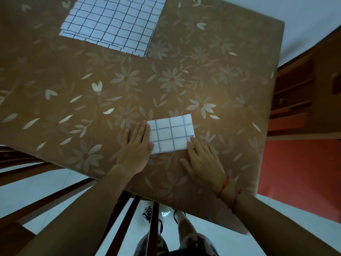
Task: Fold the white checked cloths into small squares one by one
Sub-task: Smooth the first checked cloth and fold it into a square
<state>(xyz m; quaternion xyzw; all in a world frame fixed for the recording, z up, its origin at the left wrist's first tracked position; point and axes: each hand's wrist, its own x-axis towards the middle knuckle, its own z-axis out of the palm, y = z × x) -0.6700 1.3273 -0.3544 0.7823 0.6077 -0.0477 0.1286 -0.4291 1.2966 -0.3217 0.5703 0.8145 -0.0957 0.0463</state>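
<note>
Bare forearms [79,209] are reaching in from the bottom edge, head view only. Red thread bracelets [224,185] are sitting on the right wrist.

Left hand [135,146] is lying flat on the table [73,80], fingers straight and together, their side touching the left edge of the folded cloth [170,134]; the thumb is resting on the cloth's near left corner. Nothing is being gripped.

Right hand [203,159] is also lying flat, fingers straight and slightly spread, fingertips touching the cloth's near right corner. Nothing is being gripped here either.

Folded cloth is lying as a small white checked rectangle on the near half of the table, between the two hands.

Stack of checked cloths [114,21] is lying unfolded and flat at the far edge, well apart from the hands, partly cut off by the frame.

Table covering is showing brown with pale flowers.

Below the table edge, dark chair [55,191] slats are showing at left, and the person's shoes [147,213] are standing on a pale floor. A wooden cabinet [295,93] is standing off the right side.
</note>
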